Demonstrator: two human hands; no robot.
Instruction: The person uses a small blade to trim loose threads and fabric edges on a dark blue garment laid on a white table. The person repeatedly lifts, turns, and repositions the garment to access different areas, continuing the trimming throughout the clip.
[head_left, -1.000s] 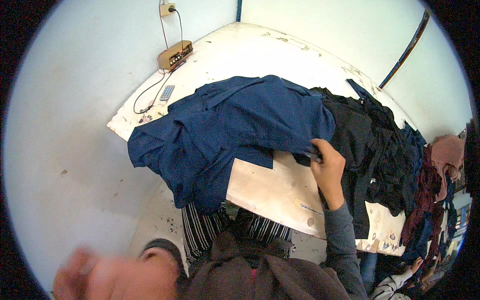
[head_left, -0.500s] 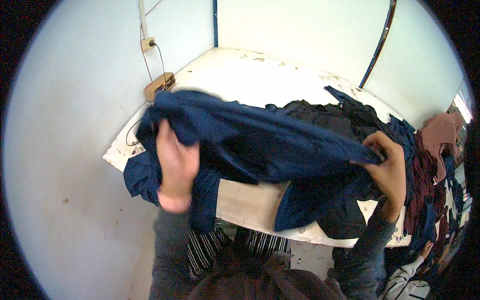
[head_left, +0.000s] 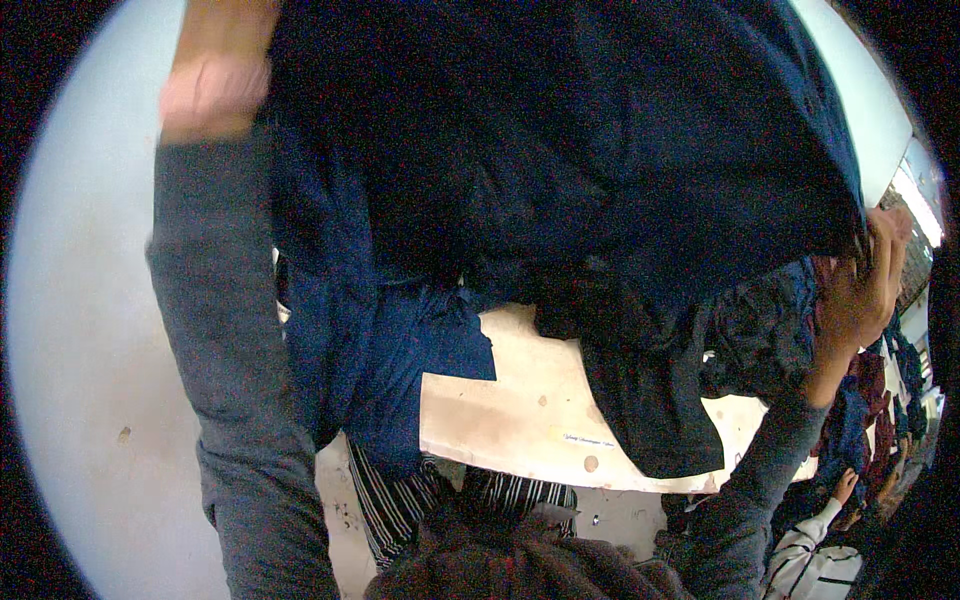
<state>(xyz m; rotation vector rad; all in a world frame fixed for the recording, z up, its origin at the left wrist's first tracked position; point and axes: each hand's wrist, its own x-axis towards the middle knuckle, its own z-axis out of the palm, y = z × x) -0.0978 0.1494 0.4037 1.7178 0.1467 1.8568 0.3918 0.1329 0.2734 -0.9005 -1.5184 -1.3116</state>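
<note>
A large navy cloth (head_left: 560, 130) is raised in front of me and spans most of the upper view. My right hand (head_left: 868, 285) grips its right edge, with the fingers closed at the cloth's corner. At the upper left, my left arm reaches up beside the cloth. Only the blurred wrist end of my left hand (head_left: 226, 40) shows; its fingers lie beyond the top edge of the view. Below, more blue fabric (head_left: 385, 350) hangs over the left part of the table, and black fabric (head_left: 650, 400) drapes near the table's front edge.
The pale worktable (head_left: 520, 420) runs across in front of me, with a wall (head_left: 90, 330) close on the left. Maroon and dark garments (head_left: 870, 390) are heaped at the far right. Another person's pale sleeve (head_left: 805, 545) and hand show at the lower right.
The navy cloth has been lifted and spread, so it now hides the back of the table. Both hands have moved up and apart, the left almost out of view.
</note>
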